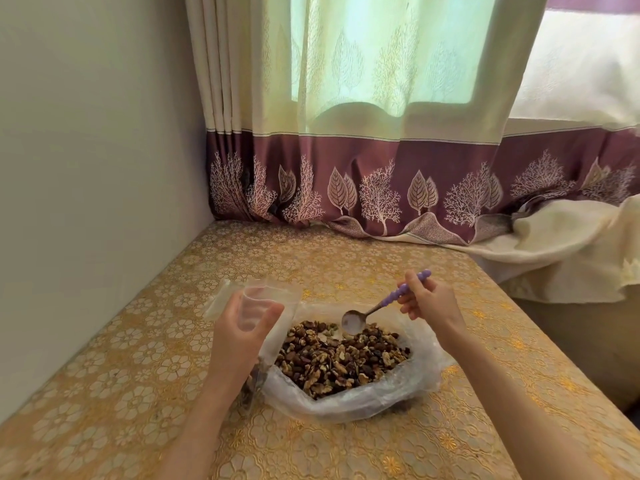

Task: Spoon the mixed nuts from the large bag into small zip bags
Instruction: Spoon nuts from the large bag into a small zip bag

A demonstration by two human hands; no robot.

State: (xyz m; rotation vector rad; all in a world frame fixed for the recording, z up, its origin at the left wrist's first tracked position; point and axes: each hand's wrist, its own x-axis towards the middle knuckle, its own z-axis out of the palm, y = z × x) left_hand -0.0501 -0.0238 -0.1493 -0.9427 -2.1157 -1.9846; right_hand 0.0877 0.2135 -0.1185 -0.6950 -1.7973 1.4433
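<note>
A large clear plastic bag (349,403) lies open on the table, full of mixed nuts (341,358). My left hand (239,327) holds a small clear zip bag (266,299) upright with its mouth open, just left of the big bag. My right hand (427,301) grips the purple beaded handle of a metal spoon (356,320). The spoon's bowl looks empty and hovers just above the far edge of the nuts. More clear small bags (218,299) lie flat behind my left hand. A dark bit of a filled bag (258,379) peeks out beside my left wrist.
The table carries a gold floral cloth (138,375) and sits against a wall (86,168) on the left. A cream and maroon curtain (381,188) hangs at the back. A cream cloth (561,251) is bunched at the right rear corner.
</note>
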